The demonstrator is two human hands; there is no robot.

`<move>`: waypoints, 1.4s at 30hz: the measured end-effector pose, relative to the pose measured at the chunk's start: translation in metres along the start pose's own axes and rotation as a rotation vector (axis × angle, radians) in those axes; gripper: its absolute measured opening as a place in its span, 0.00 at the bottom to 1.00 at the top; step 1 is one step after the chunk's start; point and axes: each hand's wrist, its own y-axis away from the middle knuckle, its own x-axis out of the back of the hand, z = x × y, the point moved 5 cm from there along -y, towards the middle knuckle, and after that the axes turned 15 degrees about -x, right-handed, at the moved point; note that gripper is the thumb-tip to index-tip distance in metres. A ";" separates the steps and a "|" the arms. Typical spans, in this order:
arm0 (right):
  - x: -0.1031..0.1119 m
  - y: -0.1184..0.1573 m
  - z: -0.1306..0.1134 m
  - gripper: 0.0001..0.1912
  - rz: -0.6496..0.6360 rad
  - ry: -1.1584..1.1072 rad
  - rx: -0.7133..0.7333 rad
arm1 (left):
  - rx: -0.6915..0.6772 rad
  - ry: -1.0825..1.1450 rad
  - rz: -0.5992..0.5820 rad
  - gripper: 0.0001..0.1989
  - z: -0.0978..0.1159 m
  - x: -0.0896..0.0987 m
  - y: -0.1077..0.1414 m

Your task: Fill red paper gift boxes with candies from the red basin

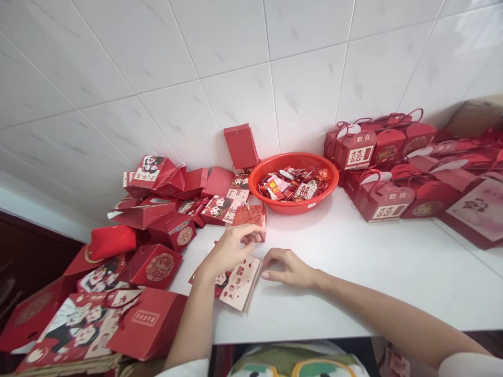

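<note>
A red-and-cream paper gift bag (236,288), printed with a cartoon figure and characters, lies on the white table between my forearms. My left hand (233,248) is over its far end, fingers loosely bent and thumb apart, with nothing visible in them. Just beyond those fingers stands a small red box (248,213); whether they touch it I cannot tell. Beside the bag's right edge, my right hand (288,268) rests with thumb and forefinger curved apart, holding nothing. An orange-red plastic basket (294,208) of wrapped candies (293,184) sits behind both hands.
Red gift boxes and bags (161,264) are heaped along the left side. Rows of red handled boxes (387,196) fill the back right. A plain red box (240,146) leans at the tiled wall (236,42). The white tabletop (353,293) ends close to my body.
</note>
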 end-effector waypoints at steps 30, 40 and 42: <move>-0.032 -0.041 -0.014 0.23 0.240 0.354 -0.505 | 0.194 -0.436 0.350 0.43 -0.056 -0.014 -0.024; -0.034 -0.040 -0.010 0.18 0.226 0.318 -0.496 | 0.148 -0.502 0.541 0.39 -0.051 0.064 -0.039; -0.035 -0.042 -0.012 0.17 0.214 0.352 -0.506 | 0.124 -0.525 0.626 0.39 -0.050 0.082 -0.050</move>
